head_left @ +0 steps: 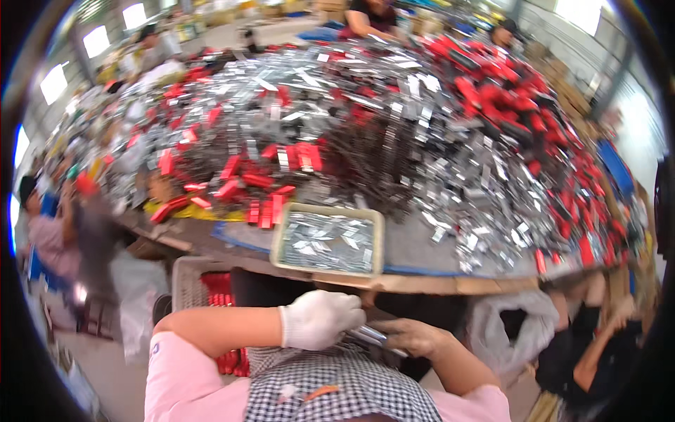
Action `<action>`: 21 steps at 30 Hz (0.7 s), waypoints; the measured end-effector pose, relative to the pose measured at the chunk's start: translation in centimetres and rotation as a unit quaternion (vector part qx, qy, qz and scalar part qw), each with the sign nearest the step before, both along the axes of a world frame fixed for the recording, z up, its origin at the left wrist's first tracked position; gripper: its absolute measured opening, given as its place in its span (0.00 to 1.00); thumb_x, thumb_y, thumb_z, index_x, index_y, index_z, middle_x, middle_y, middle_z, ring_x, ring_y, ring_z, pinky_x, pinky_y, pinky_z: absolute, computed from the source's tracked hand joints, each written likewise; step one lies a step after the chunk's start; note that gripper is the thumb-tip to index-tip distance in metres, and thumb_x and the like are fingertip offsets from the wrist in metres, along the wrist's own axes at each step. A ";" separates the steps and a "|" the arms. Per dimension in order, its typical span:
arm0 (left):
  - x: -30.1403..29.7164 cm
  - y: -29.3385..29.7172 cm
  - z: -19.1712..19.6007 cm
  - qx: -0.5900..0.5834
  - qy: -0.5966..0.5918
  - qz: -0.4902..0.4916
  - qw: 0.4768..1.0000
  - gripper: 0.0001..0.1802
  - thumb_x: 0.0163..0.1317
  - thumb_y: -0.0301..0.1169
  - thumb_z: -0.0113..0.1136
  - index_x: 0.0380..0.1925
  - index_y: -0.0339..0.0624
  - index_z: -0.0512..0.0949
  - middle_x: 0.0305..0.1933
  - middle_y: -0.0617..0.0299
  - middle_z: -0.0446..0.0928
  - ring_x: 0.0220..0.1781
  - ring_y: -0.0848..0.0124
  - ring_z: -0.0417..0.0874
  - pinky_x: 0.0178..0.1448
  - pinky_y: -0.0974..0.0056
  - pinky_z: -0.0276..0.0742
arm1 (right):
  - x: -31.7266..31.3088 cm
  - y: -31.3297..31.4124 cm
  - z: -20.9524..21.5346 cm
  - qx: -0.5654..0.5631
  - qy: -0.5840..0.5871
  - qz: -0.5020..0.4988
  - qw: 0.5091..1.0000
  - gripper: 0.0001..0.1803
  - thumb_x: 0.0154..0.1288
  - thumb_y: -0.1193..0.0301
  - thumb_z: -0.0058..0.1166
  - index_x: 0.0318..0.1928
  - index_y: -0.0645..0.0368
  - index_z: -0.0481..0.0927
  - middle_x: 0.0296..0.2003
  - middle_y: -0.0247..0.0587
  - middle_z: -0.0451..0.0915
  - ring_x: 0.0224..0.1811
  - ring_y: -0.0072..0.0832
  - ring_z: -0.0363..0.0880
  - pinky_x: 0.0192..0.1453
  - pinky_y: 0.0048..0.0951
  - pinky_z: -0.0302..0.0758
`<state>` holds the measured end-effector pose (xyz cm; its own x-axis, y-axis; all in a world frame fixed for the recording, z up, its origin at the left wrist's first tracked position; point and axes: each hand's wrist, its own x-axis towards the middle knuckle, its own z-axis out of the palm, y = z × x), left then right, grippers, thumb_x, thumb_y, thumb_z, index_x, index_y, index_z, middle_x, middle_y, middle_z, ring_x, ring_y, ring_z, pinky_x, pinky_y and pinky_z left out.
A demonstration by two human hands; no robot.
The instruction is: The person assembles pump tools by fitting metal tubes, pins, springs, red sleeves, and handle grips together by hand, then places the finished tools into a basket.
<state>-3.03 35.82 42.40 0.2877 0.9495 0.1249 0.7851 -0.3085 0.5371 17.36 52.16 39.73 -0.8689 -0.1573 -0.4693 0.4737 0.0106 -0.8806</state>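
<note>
Close to my checked apron [337,387], both hands meet around a slim, shiny silver metal piece [371,335]. My left hand [322,320], in a white knitted glove, is closed on the piece's left end. From the other side my right hand [415,336], with darkened fingers, grips it too. Motion blur hides the finer shape of the piece and the fingertips. Just beyond my hands, a cream plastic tray [276,246] full of thin silver metal strips [327,240] rests at the table edge.
A wide heap of silver metal parts [485,183] and red parts [492,105] covers the table. At lower left stands a pale crate [184,281] with red pieces. A clear plastic bag [485,344] hangs at right. Co-workers [60,239] sit around the table.
</note>
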 end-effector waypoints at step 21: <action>1.4 0.3 -1.1 0.161 -0.204 0.248 0.933 0.17 0.43 0.23 0.70 0.35 0.38 0.76 0.32 0.54 0.78 0.34 0.58 0.80 0.41 0.60 0.77 | 5.2 1.2 -2.1 0.625 0.203 -0.350 0.668 0.31 0.56 0.68 0.60 0.62 0.55 0.71 0.32 0.58 0.81 0.34 0.54 0.81 0.39 0.50 0.76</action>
<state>-1.64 36.09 41.26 -0.3107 0.8476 0.4301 0.6242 -0.1593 0.7648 22.58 53.38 37.65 -0.6199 0.6479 0.4428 0.4727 0.7587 -0.4483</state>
